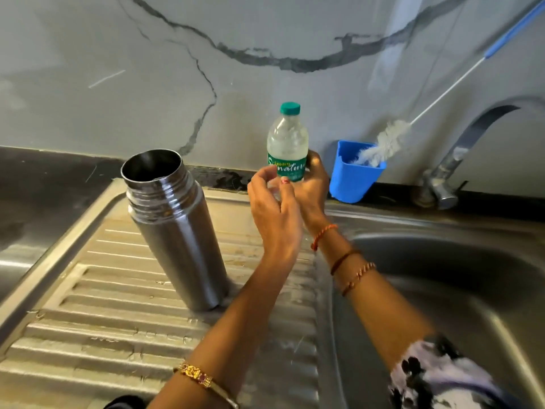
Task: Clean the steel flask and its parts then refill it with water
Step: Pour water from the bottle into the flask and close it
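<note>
The steel flask [174, 228] stands open and without its cap on the ribbed drainboard [97, 320], left of my hands. My right hand [314, 187] grips a small clear plastic water bottle [287, 143] with a green cap and green label, holding it upright above the drainboard's far edge. My left hand [274, 211] hovers just in front of the bottle's lower part with fingers loosely curled; whether it touches the bottle is unclear. No flask cap or other flask parts show.
A blue plastic cup [354, 178] at the back holds a long bottle brush [389, 137] with a blue-and-white handle leaning right. The tap [460, 160] stands behind the sink basin [442, 276] on the right. A marble-patterned wall backs the counter.
</note>
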